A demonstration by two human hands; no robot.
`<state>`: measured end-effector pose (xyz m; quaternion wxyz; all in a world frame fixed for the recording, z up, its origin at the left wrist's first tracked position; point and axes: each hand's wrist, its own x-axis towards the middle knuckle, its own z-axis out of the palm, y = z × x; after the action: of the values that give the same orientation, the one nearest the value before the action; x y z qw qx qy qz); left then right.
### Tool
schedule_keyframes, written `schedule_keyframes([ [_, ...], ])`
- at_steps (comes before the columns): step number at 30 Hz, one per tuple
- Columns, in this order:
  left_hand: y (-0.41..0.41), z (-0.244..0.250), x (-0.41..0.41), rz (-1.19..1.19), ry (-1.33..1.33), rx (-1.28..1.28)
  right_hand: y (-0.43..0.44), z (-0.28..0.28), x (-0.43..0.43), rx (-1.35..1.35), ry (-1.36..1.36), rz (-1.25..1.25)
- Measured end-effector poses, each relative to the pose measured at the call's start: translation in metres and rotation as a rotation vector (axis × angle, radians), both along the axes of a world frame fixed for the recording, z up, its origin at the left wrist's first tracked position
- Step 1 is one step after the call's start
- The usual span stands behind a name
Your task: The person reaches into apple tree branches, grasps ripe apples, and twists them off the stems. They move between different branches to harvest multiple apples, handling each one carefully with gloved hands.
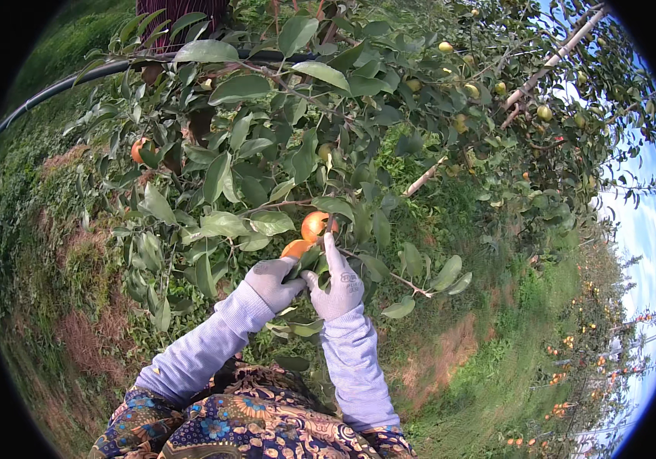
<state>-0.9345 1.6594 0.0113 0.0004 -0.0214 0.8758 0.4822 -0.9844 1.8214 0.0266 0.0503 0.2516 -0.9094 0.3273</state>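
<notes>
Two orange-red apples hang close together on a leafy branch in front of me: an upper apple (314, 226) and a lower apple (296, 248). My left hand (270, 285), in a pale grey work glove, is against the lower apple, its fingers and thumb closed around a green leaf (306, 261). Beside it, my right hand (339, 290) wears a matching glove bearing print. Its index finger points up along a twig by the upper apple, and its thumb is next to the leaves. Foliage hides part of its grip.
A dark hose (75, 86) crosses behind the foliage at upper left. Another red apple (139, 150) hangs there. A leafy twig (411, 285) sticks out to the right. Bare wooden limbs (557, 57) and yellow-green apples (544, 112) are at upper right. Grass covers the ground.
</notes>
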Motion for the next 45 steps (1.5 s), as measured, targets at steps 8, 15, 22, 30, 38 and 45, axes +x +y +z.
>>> schedule_keyframes([
  [8,-0.012,-0.025,0.012,0.019,-0.11,0.556,0.013,0.015,-0.015,-0.075,-0.086,-0.291],
  [15,0.0,0.0,0.014,-0.027,-0.163,0.867,0.048,-0.003,-0.026,-0.063,0.118,-0.488],
  [22,-0.001,0.006,0.012,-0.022,-0.175,0.749,0.083,-0.018,0.013,0.316,-0.077,-0.066],
  [30,0.0,0.007,0.012,-0.07,-0.214,0.695,0.075,-0.043,0.02,-0.317,-0.191,-0.277],
  [38,-0.012,0.014,0.017,-0.021,-0.191,0.626,0.024,-0.058,-0.013,-0.552,-0.242,-0.407],
  [45,-0.013,0.016,0.017,-0.017,-0.232,0.634,0.08,-0.096,0.027,-0.204,-0.399,-0.232],
])
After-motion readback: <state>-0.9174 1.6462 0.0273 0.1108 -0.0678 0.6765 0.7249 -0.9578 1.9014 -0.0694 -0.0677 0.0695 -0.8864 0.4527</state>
